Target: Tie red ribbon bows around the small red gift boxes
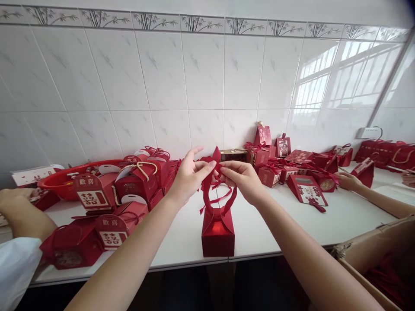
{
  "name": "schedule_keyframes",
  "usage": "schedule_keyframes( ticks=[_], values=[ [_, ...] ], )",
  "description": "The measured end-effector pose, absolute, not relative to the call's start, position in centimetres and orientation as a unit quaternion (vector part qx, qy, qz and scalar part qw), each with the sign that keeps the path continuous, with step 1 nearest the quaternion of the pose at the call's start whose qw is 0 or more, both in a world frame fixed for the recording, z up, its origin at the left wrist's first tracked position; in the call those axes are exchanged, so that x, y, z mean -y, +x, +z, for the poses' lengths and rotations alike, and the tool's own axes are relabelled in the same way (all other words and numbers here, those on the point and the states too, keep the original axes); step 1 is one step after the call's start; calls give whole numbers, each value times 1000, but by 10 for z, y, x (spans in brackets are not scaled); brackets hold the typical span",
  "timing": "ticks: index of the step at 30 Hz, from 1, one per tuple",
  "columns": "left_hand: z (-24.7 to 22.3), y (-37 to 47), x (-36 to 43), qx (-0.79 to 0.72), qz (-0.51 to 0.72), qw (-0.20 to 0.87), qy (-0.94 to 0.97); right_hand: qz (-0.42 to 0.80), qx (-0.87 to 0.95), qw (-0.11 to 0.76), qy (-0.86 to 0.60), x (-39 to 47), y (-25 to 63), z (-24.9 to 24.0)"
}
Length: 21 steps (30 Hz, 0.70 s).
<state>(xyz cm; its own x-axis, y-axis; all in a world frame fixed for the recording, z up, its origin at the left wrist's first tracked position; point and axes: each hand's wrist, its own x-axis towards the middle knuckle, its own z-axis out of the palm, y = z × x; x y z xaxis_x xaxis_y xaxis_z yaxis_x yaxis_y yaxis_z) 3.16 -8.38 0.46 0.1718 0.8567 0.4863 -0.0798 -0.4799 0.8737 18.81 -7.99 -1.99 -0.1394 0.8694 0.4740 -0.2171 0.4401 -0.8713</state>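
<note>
A small red gift box (218,244) stands upright near the table's front edge, straight before me. Its red ribbon (231,199) comes out of the top in two strands and rises to my hands. My left hand (191,175) pinches the ribbon between thumb and fingers, with the index finger raised. From the other side my right hand (240,177) pinches it too, close to the left thumb. A pointed ribbon end sticks up between the two hands. Whether the ribbon is knotted there is partly hidden by my fingers.
Stacked red gift boxes (110,233) and a red basin (61,181) are on the left, beside another person's arm (22,211). More boxes (272,172) stand at the back right, near a co-worker's hand (348,180). A cardboard carton (366,280) is at the lower right.
</note>
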Motion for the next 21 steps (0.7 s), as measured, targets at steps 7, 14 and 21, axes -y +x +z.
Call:
schedule_keyframes(
  ticks=[7, 14, 21],
  values=[
    [-4, 30, 85, -355, 487, 400, 690, 493, 630, 564, -206, 81, 186, -32],
    [-9, 21, 81, -310, 471, 537, 627, 331, 750, 534, -205, 74, 194, -44],
    [-14, 20, 75, -315, 468, 576, 591, -123, 846, 446, -265, 76, 199, -51]
  ],
)
